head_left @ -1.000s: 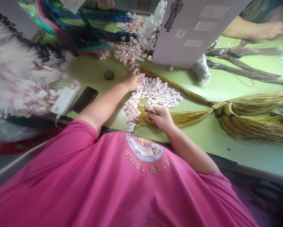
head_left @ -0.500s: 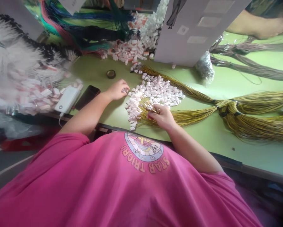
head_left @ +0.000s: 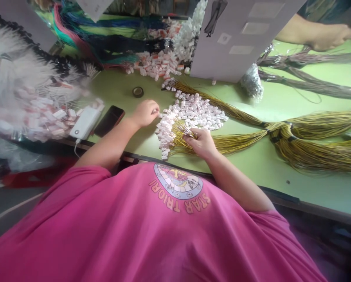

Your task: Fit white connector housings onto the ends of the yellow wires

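Observation:
My right hand [head_left: 203,141] is closed around a bunch of yellow-and-black wires [head_left: 236,143], whose shiny metal tips stick out past my thumb. Just left of the pile of small white connectors [head_left: 203,111], my left hand [head_left: 148,112] is held with its fingers curled together in a pinch. Something small and pale shows at those fingertips, too small to name. More white connectors [head_left: 165,139] lie around the wire ends beside my right hand. The wires run right to a dark-tied bundle [head_left: 281,133] on the green table.
A black tape roll [head_left: 138,92], a phone [head_left: 109,120] and a white power bank [head_left: 85,122] lie left. White wires [head_left: 25,74] with connectors heap at far left. A pale divider [head_left: 231,47] stands ahead; another person's arm [head_left: 316,33] reaches in at upper right.
Both hands stay in nearly the same places, with only slight shifts of the left fingers. The whole view has moved a little.

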A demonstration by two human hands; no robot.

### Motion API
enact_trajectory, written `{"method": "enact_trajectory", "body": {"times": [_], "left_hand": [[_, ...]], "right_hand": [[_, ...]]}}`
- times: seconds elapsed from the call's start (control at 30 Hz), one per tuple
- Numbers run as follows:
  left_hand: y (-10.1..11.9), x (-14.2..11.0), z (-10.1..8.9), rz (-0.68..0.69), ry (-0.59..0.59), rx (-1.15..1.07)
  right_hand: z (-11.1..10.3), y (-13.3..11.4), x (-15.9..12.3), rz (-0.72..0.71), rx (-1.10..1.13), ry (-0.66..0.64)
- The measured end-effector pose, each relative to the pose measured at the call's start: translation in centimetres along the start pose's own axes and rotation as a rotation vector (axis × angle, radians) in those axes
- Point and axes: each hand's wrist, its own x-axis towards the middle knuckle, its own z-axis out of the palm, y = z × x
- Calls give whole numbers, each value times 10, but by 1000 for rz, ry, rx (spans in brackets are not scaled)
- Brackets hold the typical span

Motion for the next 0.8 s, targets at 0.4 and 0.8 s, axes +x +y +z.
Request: {"method": "enact_trajectory", "body": {"times": [0.4,0.8], "left_hand": [[73,-54,17,-169,-247,-1204],[78,-57,21,-226,-136,-1180]], "right_hand": [[2,-2,-3,-39,147,30],[3,-8,-4,-55,68,45]]}}
